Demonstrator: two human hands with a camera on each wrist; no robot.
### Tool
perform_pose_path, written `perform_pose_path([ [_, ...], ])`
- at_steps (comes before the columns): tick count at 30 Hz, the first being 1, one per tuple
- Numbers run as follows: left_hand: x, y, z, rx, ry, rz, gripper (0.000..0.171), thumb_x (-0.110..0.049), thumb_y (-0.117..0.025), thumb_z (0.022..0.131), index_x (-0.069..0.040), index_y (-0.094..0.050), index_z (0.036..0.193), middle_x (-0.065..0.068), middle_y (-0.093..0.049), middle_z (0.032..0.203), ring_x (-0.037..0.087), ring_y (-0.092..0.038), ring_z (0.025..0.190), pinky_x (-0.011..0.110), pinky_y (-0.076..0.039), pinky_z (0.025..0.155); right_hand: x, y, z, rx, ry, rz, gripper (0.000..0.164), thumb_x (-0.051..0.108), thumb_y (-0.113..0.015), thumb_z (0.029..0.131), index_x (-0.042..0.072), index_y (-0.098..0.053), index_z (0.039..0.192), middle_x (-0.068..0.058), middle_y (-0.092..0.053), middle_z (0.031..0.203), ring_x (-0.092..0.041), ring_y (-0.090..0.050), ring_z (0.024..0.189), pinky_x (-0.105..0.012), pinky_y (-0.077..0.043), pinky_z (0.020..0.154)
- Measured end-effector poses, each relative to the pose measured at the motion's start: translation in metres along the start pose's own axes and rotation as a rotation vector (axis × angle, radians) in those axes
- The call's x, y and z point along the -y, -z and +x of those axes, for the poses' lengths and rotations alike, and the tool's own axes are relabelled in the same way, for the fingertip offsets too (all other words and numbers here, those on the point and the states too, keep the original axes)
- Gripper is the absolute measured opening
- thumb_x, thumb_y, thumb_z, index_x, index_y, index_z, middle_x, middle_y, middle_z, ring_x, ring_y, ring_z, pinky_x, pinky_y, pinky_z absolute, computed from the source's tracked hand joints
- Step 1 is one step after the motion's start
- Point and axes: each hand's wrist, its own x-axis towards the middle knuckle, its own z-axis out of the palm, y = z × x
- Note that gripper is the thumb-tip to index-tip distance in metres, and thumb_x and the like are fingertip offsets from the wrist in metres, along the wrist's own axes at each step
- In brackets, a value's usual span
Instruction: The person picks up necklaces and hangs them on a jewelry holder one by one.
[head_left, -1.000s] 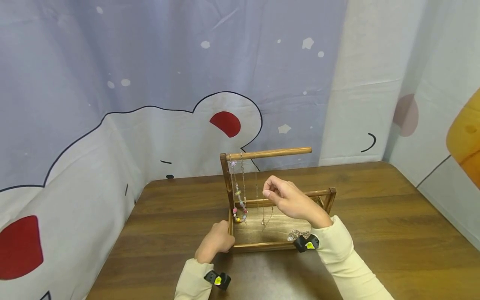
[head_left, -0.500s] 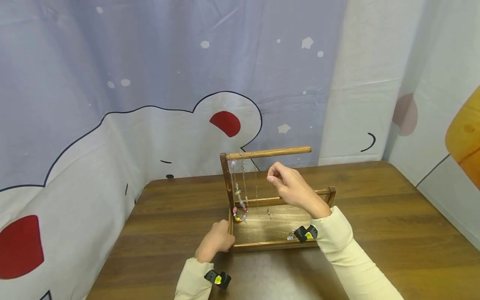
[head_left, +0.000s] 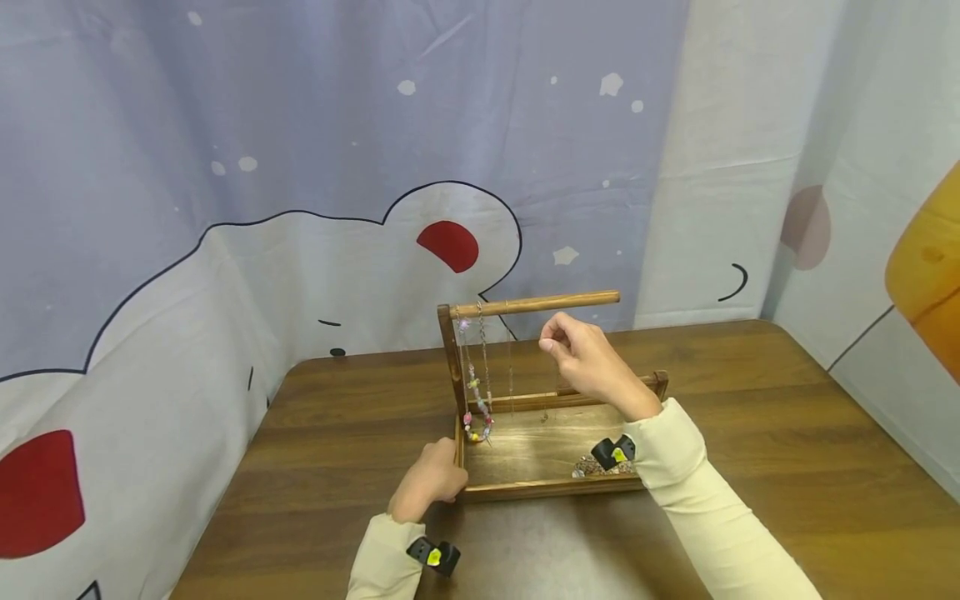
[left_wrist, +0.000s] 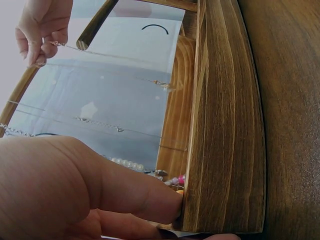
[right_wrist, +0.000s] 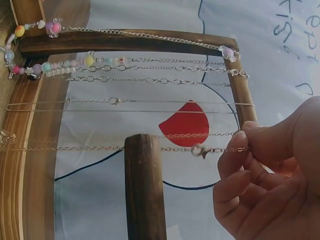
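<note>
Thumb and forefinger of my right hand (head_left: pixel 592 362) pinch a thin gold chain necklace (right_wrist: pixel 100 148), just below and in front of the stand's top rod (head_left: pixel 555 302). The necklace hangs down from the fingers over the tray, its clasp (right_wrist: pixel 196 149) near the fingertips. My left hand (head_left: pixel 429 483) grips the front left corner of the wooden jewelry stand's tray (head_left: pixel 547 486), its thumb lying against the wall (left_wrist: pixel 225 115). On the rod's left part hang a colorful beaded necklace (head_left: pixel 478 421), a silver link chain (head_left: pixel 483 350) and a finer chain (head_left: pixel 511 367).
A heap of chain jewelry (head_left: pixel 600 468) lies in the tray's front right, partly behind the right wrist camera (head_left: pixel 613 452). The rod's right end is free-standing. A low back rail (head_left: pixel 525 402) runs along the tray. Behind the brown table (head_left: pixel 360 400) hangs a printed curtain (head_left: pixel 315 275).
My right hand has risen and shifted slightly right, and the gold necklace's lower end has lifted with it. The left hand stays at the tray corner.
</note>
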Motion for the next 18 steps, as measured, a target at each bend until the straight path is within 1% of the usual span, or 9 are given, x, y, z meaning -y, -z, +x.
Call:
perform_pose_path([
  [4,0.0,0.0,0.001,-0.004,0.005,0.001,0.022,0.004,-0.051,0.068,0.007,-0.054,0.09,0.017,-0.054,0.077,0.017,-0.056,0.047,0.028,-0.047,0.045,-0.002,0.003,0.002,-0.005,-0.018,0.002,0.006,0.01,-0.054,0.091,0.005,-0.056,0.091,-0.002,-0.056,0.078,-0.015,-0.049,0.068,-0.03,-0.043,0.063],
  [11,0.0,0.001,0.0,-0.003,-0.002,0.011,0.023,0.004,-0.051,0.069,0.008,-0.054,0.091,0.018,-0.055,0.078,0.017,-0.056,0.046,0.028,-0.046,0.045,-0.007,0.008,0.002,-0.055,-0.025,-0.009,0.004,0.01,-0.052,0.091,0.007,-0.055,0.09,-0.002,-0.056,0.079,-0.015,-0.051,0.066,-0.03,-0.043,0.062],
  [18,-0.001,0.001,0.0,-0.002,-0.006,0.011,0.024,0.004,-0.051,0.069,0.009,-0.054,0.093,0.018,-0.055,0.079,0.017,-0.056,0.046,0.028,-0.047,0.044,-0.012,0.014,0.001,-0.1,-0.047,0.005,0.006,0.01,-0.053,0.09,0.004,-0.055,0.091,-0.006,-0.057,0.079,-0.017,-0.052,0.065,-0.031,-0.043,0.061],
])
